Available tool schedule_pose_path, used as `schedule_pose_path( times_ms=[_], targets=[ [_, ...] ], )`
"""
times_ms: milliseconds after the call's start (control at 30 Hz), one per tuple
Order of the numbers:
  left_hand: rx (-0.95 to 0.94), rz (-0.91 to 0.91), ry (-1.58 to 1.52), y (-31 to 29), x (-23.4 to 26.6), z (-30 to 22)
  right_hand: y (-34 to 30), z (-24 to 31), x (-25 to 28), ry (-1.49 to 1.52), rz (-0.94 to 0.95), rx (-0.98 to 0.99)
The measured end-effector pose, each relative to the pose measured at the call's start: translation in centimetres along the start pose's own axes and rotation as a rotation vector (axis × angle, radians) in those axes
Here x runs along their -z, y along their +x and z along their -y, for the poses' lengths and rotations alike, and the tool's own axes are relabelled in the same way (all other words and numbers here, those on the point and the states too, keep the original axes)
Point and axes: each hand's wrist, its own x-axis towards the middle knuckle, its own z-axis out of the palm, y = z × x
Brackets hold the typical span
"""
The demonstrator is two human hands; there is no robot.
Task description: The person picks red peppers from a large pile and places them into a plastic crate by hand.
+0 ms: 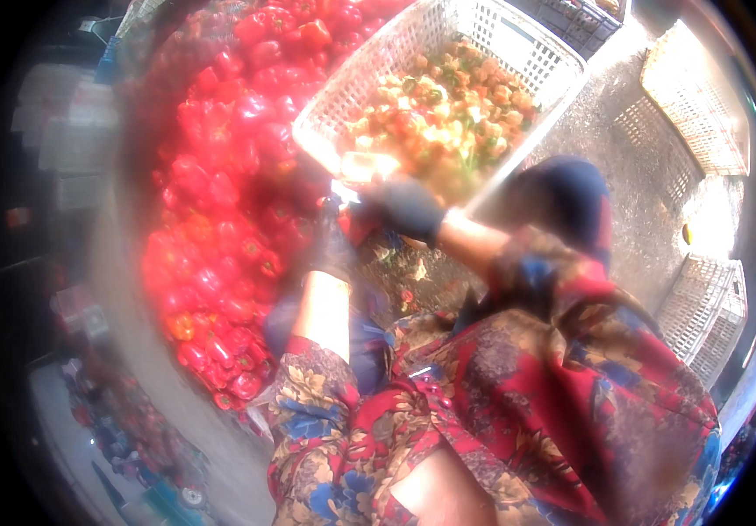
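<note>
By the white crate (518, 54), left hand (331, 243) and right hand (409, 209) crowd close, finger grip too blurred to tell; a bump could roll red peppers (216, 188) loose.

White crates (702, 302) at right, dark crate (574, 28) at top

Wearing dark, blackish gloves (403, 203) on left hand (332, 248) and right hand (414, 213), ending near the wrists. Sporting a loose red garment (501, 377), showing tan-brown blossoms plus blue flowers. Repeating that floral print on left sleeve (312, 399) and right sleeve (536, 259), stopping short of the gloves. Showing navy cloth (562, 193) at the knee, blurring slightly.
</note>
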Motion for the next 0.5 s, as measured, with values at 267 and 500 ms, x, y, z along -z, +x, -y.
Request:
schedule_pose_path(
  times_ms=[267, 500],
  targets=[
    [-0.245, -0.257, -0.001, -1.6, -1.3, -0.3, 2.3, 1.0, -2.5, 0.048, 0.019, -0.094],
    [-0.576, -0.450, 0.593, 1.5, 3.5, 2.5, 4.8, -0.3, -4.0, -0.073, 0.123, -0.100]
  ],
)
